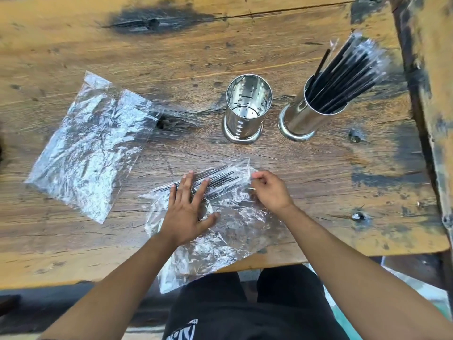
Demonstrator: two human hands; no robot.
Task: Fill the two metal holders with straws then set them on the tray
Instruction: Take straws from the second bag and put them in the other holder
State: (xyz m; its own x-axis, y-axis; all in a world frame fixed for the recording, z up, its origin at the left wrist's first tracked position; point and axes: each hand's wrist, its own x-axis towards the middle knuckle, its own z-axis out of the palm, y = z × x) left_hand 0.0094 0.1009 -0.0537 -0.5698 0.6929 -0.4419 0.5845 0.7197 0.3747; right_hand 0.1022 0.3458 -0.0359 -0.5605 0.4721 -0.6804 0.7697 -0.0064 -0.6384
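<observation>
Two shiny metal holders stand on the wooden table. The left holder [246, 111] is perforated and holds nothing. The right holder [304, 116] carries a bundle of wrapped black straws [343, 69] leaning to the upper right. Near the front edge lies a clear plastic bag [220, 231] with several black straws [218, 180] inside it. My left hand [188, 209] lies flat on that bag, fingers spread over the straws. My right hand [269, 190] pinches the bag's right end between thumb and fingers. No tray is in view.
A second crumpled clear bag [90, 146], with no straws visible in it, lies at the left of the table [171, 69]. A dark weathered beam [421, 94] runs along the table's right side. The bag under my hands hangs over the table's front edge above my lap.
</observation>
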